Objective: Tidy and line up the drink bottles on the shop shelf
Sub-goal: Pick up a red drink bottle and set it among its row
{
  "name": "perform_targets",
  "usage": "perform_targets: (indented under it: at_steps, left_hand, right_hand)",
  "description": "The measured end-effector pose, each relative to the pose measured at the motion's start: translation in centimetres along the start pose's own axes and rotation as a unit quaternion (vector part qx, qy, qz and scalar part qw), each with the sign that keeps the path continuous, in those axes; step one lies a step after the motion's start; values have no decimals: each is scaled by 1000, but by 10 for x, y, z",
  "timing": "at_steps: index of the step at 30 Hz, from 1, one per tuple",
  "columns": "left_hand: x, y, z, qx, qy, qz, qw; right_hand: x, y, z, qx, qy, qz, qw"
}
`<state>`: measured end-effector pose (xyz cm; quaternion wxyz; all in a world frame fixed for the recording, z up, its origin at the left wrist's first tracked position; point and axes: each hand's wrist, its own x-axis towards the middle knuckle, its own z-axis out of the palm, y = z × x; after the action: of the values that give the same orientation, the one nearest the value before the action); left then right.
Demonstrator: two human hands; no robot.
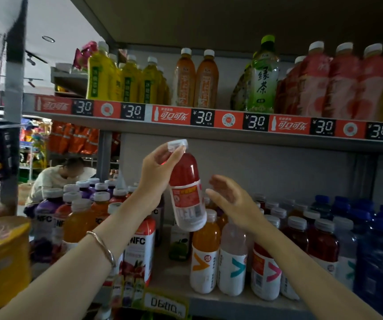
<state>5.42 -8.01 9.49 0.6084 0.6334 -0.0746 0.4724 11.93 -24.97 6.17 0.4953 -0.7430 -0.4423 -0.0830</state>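
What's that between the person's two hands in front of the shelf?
A red drink bottle, tilted, as the head view shows. The left hand grips it at the cap; the right hand is open just beside its label.

A red and black price strip [209, 117], marked 3.0 again and again, runs across the view. Far back on the left a person [54, 179] in a pale top crouches low, with orange snack bags [75, 140] racked behind. A round yellow tin [1, 257] sits at lower left. Black track lights [30, 60] hang from the white ceiling.
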Motion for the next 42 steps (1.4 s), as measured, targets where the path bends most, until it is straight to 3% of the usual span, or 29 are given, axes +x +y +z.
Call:
perform_targets:
  at_steps: [5, 8, 12, 16, 21, 23, 26, 29, 31, 37, 40, 42]
  left_hand:
    - [-14, 19, 2, -48, -85, -64, 993]
    - [-28, 23, 1, -86, -136, -98, 982]
    - [-49, 28, 6, 18, -126, -78, 989]
    - [-71, 34, 16, 39, -124, -80, 988]
    - [-84, 37, 24, 16, -155, -85, 984]
    - [-87, 36, 25, -3, -173, -92, 981]
    - [-89, 31, 23, -33, -211, -108, 971]
    - [-90, 29, 20, -71, -245, -135, 957]
    - [-90, 26, 19, -67, -265, -138, 952]
    - [-87, 16, 27, -94, -291, -127, 944]
    - [-83, -7, 28, -72, -218, -158, 960]
    - [-87, -30, 24, 41, -158, -133, 978]
  right_hand:
    - [-23, -28, 7, 161, -124, 101, 974]
    - [-43, -30, 5, 227, -139, 128, 955]
    - [-65, -27, 17, 189, -4, 77, 979]
    - [-87, -24, 31, 110, 132, 29, 985]
    - [-106, -21, 36, 18, 203, 29, 978]
    - [-112, -22, 32, 20, 190, 35, 981]
    - [-120, -24, 19, 105, 102, 64, 987]
    - [-128, -22, 7, 215, -5, 124, 969]
    - [-131, -18, 5, 246, -33, 141, 958]
    - [-128, -14, 15, 280, 35, 111, 953]
    - [-124, -5, 16, 285, 60, 108, 951]
    - [-121, 3, 15, 279, 60, 106, 952]
